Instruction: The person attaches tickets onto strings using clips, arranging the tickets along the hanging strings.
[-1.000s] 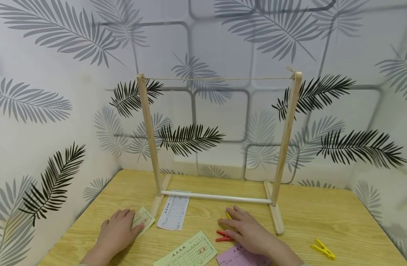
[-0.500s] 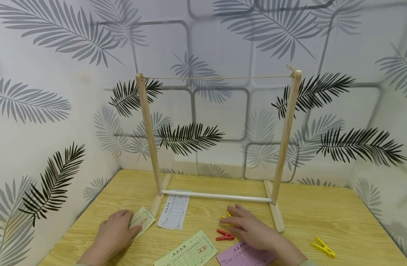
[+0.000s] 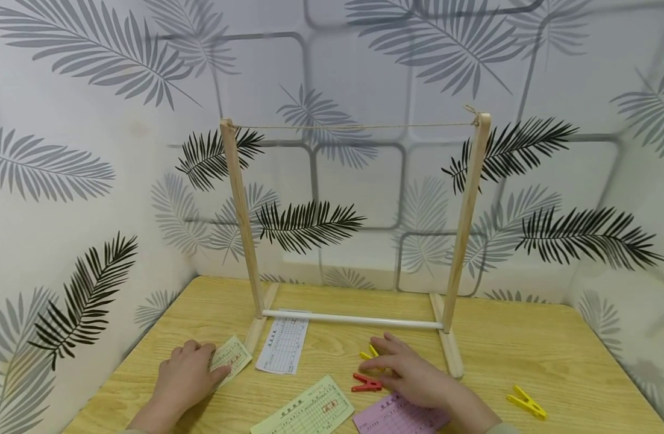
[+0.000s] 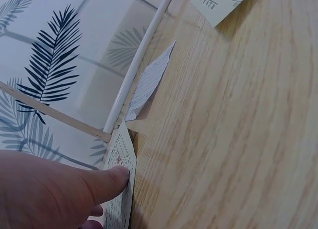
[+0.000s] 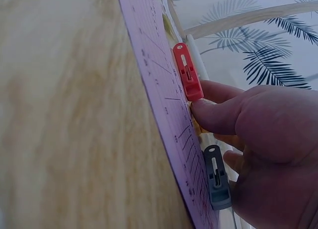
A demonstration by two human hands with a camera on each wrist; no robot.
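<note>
Wood rack (image 3: 467,229) w/ string (image 3: 353,127); yellow peg (image 3: 525,402) far right.

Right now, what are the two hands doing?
Left hand: open, fingers resting on a green slip.
Right hand: open, by the red peg.

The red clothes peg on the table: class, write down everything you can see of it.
The red clothes peg is a small, plastic-looking spring peg, closed and clamping nothing. It lies flat on the wooden table, just in front of the drying frame's white bar and beside the far edge of the pink slip. The right hand lies next to it; in the right wrist view its thumb tip meets one end.
</note>
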